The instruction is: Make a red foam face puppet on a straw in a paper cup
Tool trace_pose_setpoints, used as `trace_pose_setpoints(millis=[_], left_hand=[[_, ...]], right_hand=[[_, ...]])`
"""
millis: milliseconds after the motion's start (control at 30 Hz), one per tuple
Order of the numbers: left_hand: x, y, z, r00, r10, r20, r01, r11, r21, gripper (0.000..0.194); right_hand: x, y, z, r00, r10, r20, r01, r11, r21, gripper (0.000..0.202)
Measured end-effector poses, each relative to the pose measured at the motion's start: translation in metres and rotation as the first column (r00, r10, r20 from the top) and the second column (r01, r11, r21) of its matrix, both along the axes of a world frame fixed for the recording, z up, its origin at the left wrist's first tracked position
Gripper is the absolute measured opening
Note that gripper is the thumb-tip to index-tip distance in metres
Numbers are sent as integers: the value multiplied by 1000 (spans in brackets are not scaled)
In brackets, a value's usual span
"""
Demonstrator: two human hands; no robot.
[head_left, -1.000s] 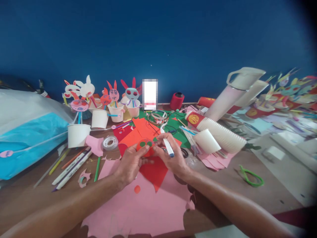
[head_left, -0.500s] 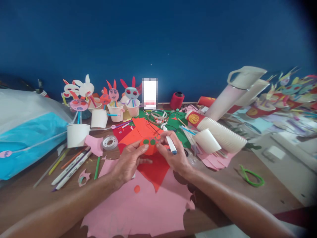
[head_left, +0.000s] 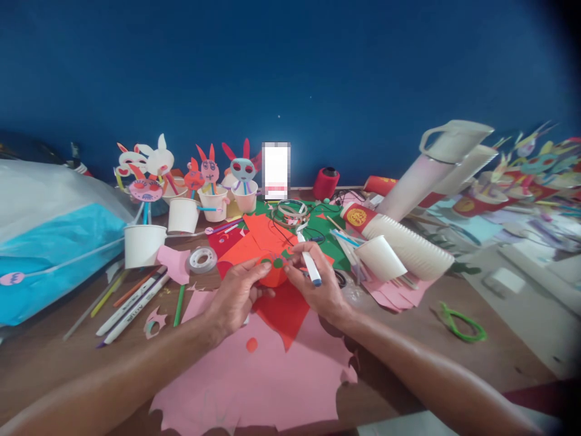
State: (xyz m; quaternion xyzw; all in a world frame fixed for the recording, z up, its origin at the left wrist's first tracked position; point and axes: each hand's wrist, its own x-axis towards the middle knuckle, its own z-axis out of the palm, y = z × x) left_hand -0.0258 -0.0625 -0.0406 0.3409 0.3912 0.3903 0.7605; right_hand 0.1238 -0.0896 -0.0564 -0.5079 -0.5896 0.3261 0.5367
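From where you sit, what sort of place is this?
Probably a craft table: a marker in the right hand, cut-up pink paper, and a rabbit-eared paper face standing in a white cup.

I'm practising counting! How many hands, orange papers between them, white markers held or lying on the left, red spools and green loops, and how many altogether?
Hands: 2, left hand and right hand
Orange paper between them: 1
White markers: 3, one held marker, two lying markers
Red spool: 1
Green loop: 1
Total: 8
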Motion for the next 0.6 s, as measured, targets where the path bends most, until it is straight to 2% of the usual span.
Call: trace_pose_setpoints(millis=[133, 367, 533, 600], left_hand=[[-1, 1, -1, 999, 21, 42, -21, 1000, 2, 2], [0, 2, 1, 999, 35, -42, -36, 999, -22, 8], [-1, 2, -1, 999, 34, -30, -34, 999, -4, 8], [-2, 2, -3, 999, 21, -37, -21, 1000, 10, 9]], right_hand=[[3, 1, 0, 999, -28, 26, 28, 1000, -2, 24], [2, 0, 1, 1000, 7, 24, -7, 1000, -2, 22], [15, -1, 16, 999, -15, 40, 15, 1000, -4, 18], [24, -2, 26, 997, 22, 70, -22, 1000, 11, 23]])
